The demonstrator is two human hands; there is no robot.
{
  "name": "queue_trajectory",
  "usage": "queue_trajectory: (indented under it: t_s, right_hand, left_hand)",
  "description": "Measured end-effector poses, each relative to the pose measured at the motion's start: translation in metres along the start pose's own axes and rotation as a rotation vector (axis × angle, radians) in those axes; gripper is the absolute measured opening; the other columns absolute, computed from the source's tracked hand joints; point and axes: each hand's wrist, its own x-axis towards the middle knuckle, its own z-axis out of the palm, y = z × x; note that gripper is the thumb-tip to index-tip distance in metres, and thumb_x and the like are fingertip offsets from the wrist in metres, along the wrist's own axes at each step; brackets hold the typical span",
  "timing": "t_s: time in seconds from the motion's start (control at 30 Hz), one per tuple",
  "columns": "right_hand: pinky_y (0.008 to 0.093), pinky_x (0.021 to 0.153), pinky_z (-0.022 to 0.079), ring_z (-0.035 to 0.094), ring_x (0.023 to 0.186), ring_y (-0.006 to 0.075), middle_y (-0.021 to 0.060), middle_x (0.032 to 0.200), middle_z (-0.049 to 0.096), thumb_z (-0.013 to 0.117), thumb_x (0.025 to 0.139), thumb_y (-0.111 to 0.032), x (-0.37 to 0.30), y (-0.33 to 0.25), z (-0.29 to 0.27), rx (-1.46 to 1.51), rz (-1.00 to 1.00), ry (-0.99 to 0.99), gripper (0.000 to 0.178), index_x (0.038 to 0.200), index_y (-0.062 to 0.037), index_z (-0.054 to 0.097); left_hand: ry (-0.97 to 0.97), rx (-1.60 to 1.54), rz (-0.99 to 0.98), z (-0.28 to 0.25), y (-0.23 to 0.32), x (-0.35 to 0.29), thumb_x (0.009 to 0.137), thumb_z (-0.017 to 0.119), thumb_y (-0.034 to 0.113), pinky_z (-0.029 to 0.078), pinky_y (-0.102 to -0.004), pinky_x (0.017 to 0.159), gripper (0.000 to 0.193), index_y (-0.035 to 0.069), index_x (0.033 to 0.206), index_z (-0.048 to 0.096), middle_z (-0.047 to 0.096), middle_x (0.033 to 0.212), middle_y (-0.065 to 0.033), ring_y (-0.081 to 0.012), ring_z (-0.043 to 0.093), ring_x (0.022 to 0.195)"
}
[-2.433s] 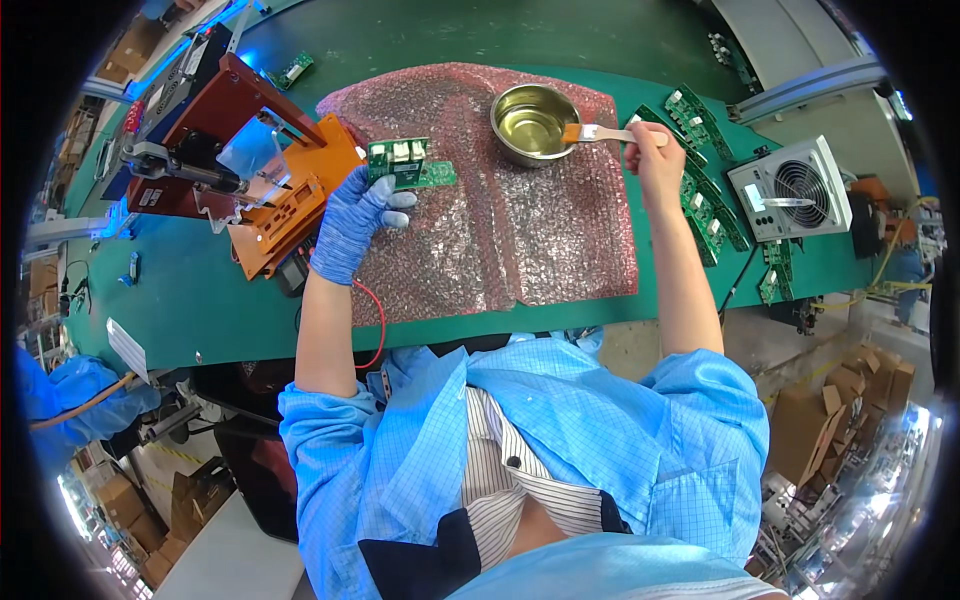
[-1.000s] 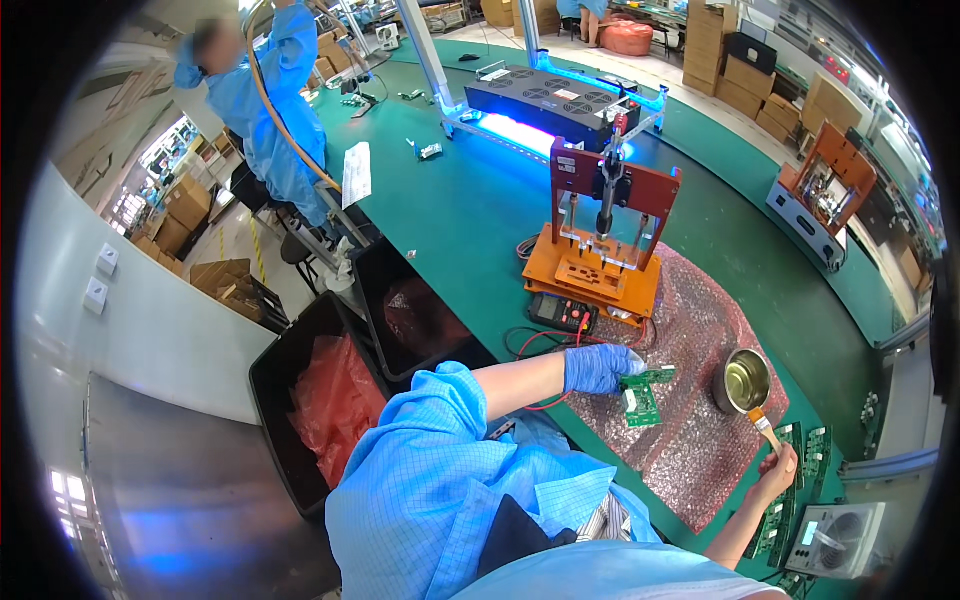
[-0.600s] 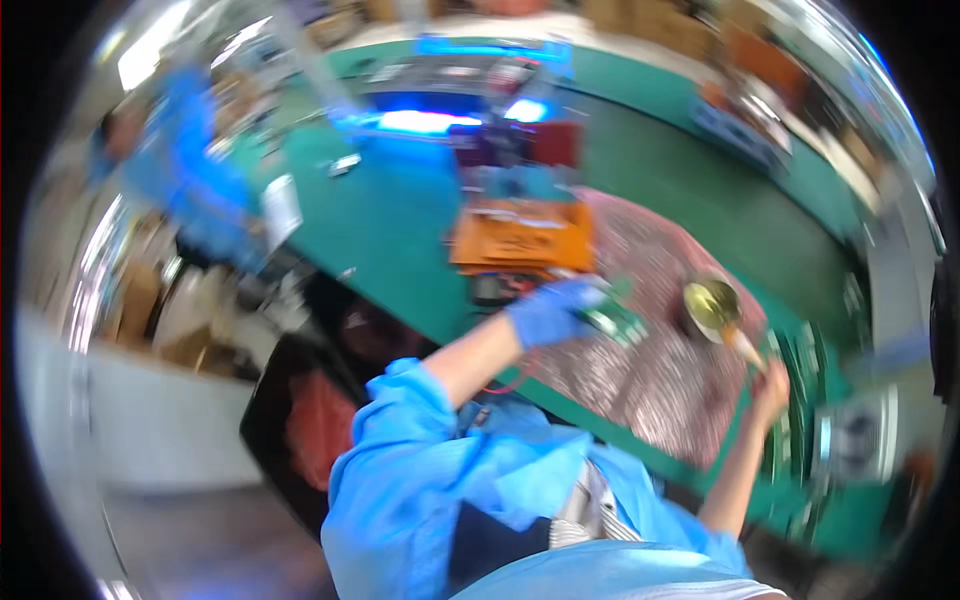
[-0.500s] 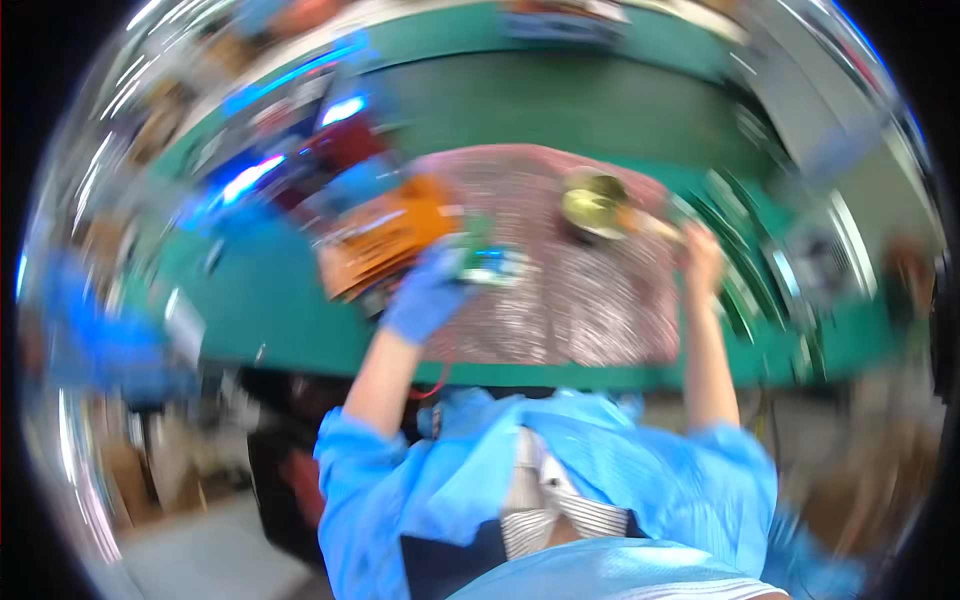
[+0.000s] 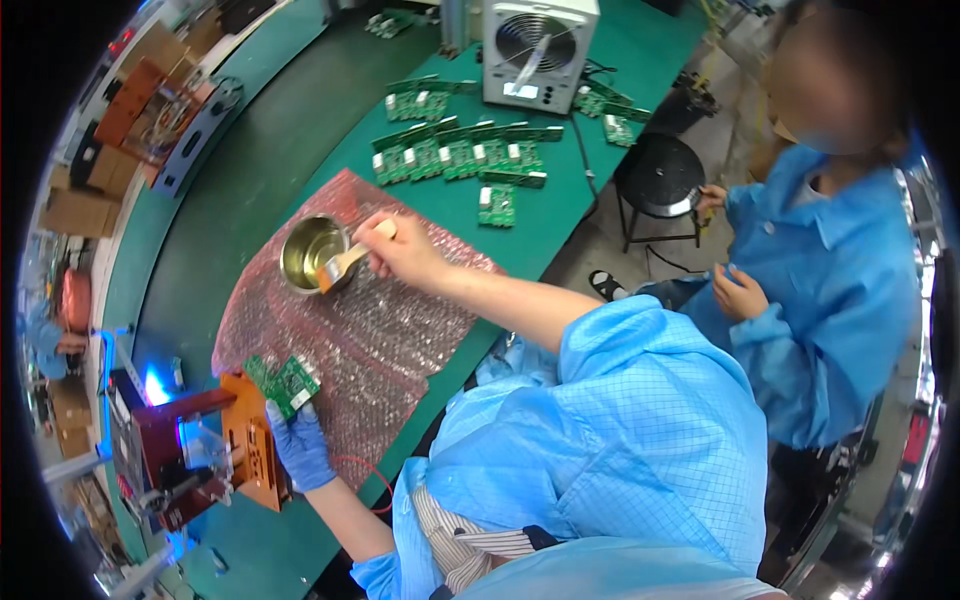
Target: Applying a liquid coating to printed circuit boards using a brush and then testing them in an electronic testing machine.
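My left hand point(image 5: 299, 448), in a blue glove, holds a small green circuit board point(image 5: 287, 383) over the lower edge of a pink bubble-wrap sheet point(image 5: 370, 340). My right hand point(image 5: 405, 252), bare, grips a small brush point(image 5: 345, 264) whose bristles rest at the rim of a round metal bowl point(image 5: 309, 252) standing on the sheet. An orange and dark red fixture point(image 5: 215, 453) stands just left of my left hand.
Rows of green circuit boards point(image 5: 455, 155) lie on the green bench point(image 5: 230, 190) beyond the sheet, in front of a white fan unit point(image 5: 538, 48). A person in a blue coat point(image 5: 830, 280) sits at the right beside a black stool point(image 5: 660, 178).
The view has swung sharply, first left and then right. My right hand still keeps the brush at the bowl, and my left still holds the board by the fixture.
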Motion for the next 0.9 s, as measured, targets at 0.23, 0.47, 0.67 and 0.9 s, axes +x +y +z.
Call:
queue_trajectory:
  t_s: [0.23,0.47,0.67,0.9]
  right_hand:
    - [0.0182,0.041,0.04,0.049,0.048,0.0054,0.0004,0.057,0.051,0.05,0.086,-0.019,-0.003,0.011,-0.002,0.051,0.007,-0.014,0.017,0.083,-0.0038,0.055]
    - [0.0222,0.051,0.044,0.054,0.057,0.0082,0.0018,0.062,0.056,0.053,0.083,-0.021,0.0,0.015,-0.007,-0.023,-0.239,0.016,0.017,0.081,-0.0038,0.056]
    - [0.0211,0.052,0.045,0.054,0.061,0.0073,0.0015,0.069,0.058,0.055,0.082,-0.016,-0.012,0.01,-0.01,0.51,0.212,-0.11,0.013,0.09,-0.005,0.056]
    - [0.0189,0.047,0.037,0.048,0.054,0.007,0.0004,0.062,0.052,0.053,0.086,-0.021,-0.013,-0.01,0.002,0.024,-0.034,-0.021,0.021,0.095,-0.0023,0.056]
  left_hand:
    - [-0.218,0.206,-0.025,0.086,0.018,0.002,0.082,0.056,0.022,0.043,-0.0353,0.086,0.045,0.0,0.118,0.042,0.05,0.113,-0.0109,-0.0229,0.049,0.102]
    - [-0.555,0.625,-0.055,0.281,0.051,-0.018,0.064,0.068,0.007,0.048,-0.0299,0.073,0.062,0.003,0.119,0.041,0.057,0.094,-0.0131,-0.0186,0.058,0.083]
    - [-0.646,0.528,0.084,0.258,0.048,-0.022,0.068,0.069,0.007,0.046,-0.0279,0.074,0.04,-0.001,0.104,0.053,0.057,0.094,-0.0076,-0.0144,0.056,0.084]
    - [0.026,0.478,0.173,0.056,0.017,0.032,0.082,0.057,0.03,0.045,-0.0197,0.051,0.03,0.006,0.1,0.059,0.06,0.082,-0.0016,-0.0086,0.057,0.067]
